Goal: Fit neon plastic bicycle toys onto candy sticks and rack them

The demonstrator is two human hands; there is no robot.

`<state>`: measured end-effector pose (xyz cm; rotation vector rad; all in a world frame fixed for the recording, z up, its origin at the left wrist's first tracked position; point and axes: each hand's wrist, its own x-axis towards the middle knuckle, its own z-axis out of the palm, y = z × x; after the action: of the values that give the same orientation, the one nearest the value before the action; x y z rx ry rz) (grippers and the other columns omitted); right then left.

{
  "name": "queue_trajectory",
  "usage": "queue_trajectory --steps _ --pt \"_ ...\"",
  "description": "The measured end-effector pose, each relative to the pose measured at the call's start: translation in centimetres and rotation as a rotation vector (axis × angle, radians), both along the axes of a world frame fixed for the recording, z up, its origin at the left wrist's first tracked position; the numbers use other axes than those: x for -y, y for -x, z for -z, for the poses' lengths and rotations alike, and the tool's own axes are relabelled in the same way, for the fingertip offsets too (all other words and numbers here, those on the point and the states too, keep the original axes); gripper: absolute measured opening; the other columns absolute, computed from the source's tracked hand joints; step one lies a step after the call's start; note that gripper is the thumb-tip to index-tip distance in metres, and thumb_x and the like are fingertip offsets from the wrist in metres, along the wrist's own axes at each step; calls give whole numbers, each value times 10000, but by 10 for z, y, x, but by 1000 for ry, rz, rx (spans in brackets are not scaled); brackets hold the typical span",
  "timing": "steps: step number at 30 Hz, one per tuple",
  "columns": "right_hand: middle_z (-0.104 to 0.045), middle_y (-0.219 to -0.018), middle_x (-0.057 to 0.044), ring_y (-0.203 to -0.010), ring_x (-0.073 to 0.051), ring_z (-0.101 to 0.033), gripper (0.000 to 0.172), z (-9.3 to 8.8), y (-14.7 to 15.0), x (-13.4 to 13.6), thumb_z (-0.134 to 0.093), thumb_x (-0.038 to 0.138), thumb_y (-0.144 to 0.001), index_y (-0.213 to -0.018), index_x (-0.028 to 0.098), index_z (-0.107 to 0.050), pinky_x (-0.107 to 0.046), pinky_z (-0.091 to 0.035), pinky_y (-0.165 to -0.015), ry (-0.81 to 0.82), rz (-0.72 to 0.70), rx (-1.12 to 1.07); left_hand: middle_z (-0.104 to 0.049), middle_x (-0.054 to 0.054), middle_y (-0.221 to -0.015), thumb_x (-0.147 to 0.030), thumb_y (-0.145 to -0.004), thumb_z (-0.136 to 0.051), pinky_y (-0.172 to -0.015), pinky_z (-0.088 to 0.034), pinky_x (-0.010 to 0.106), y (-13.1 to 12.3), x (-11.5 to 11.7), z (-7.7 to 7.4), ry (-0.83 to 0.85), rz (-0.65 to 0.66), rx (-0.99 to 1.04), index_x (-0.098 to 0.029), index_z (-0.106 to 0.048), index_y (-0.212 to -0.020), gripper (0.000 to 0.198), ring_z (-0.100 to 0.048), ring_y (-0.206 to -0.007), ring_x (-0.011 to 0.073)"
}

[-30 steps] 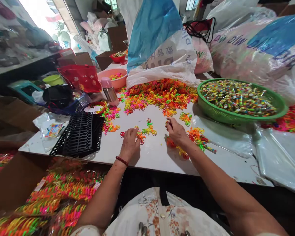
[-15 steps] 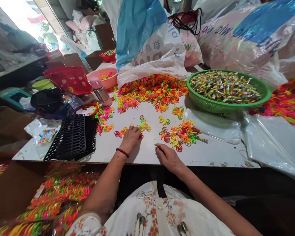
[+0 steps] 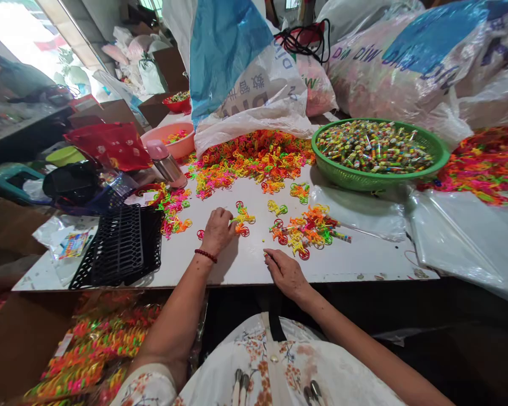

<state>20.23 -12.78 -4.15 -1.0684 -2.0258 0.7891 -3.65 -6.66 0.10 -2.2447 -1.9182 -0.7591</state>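
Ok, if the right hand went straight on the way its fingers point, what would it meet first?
The right hand would probably first meet the red-wheeled orange piece by the left hand, unless it brushes the tiny yellow bit nearer by; its height over the tabletop is unclear.

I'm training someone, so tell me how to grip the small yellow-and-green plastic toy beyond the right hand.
Pinch the toy by its yellow part, probably from above and left: it lies low, and the multicoloured plastic toy heap sits on its near side.
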Motion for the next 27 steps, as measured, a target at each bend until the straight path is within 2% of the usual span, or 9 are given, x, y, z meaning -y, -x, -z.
queue_trajectory --steps 3,6,11,15,21,24,27 --pt "-678 -1037 -108 -960 -216 -649 318 2 0 2 -405 256 -973 -1228 199 -587 -381 -538 -869 -32 3 -10 -548 103 -979 -262 -821 -635 -838 -469 405 -2 5 6 142 31 -53 -192 -588 -852 89 -496 -973 270" --pt "-675 -1020 -100 -954 -218 -649 323 3 0 3 -404 254 -974 -1244 228 -581 -383 -546 -861 -58 2 -26 -543 90 -963 -267 -814 -641 -817 -478 397 -2 4 15 226 7 -24 -201 -591 -864 97 -508 -964 264" --pt "-677 -1033 -104 -969 -214 -652 308 2 0 2 -419 237 -967 -1223 216 -588 -371 -548 -860 -64 2 -47 -550 72 -897 -234 -822 -602 -808 -469 382 1 -1 20 268 20 24 -193 -554 -796 68 -511 -928 247" --pt "-680 -1036 -118 -968 -216 -653 301 1 -1 2 -424 231 -964 -1211 182 -589 -370 -545 -860 -49 8 -46 -569 71 -930 -193 -790 -616 -809 -474 392 2 1 18 248 10 63 -173 -541 -953 181 -517 -911 241" --pt "-686 -1014 -110 -943 -215 -657 295 1 0 2 -437 228 -953 -1191 183 -606 -367 -544 -852 -62 9 -55 -514 88 -1081 -118 -779 -580 -891 -495 381 5 -3 13 67 -8 247 -172 -523 -1179 407 -554 -958 203" --pt "-686 -1003 -102 -933 -213 -656 298 2 -1 3 -435 236 -953 -1194 202 -607 -368 -544 -846 -56 19 -60 -475 81 -1092 -123 -744 -601 -851 -516 363 6 -5 6 45 -81 384 -175 -579 -1127 387 -561 -903 178" --pt "-689 -1014 -105 -941 -213 -656 303 3 -1 2 -440 243 -948 -1196 200 -608 -373 -540 -852 -30 25 -77 -490 56 -1064 -188 -730 -645 -753 -528 315 4 -1 -3 90 -86 663 -181 -594 -1008 282 -557 -789 127"
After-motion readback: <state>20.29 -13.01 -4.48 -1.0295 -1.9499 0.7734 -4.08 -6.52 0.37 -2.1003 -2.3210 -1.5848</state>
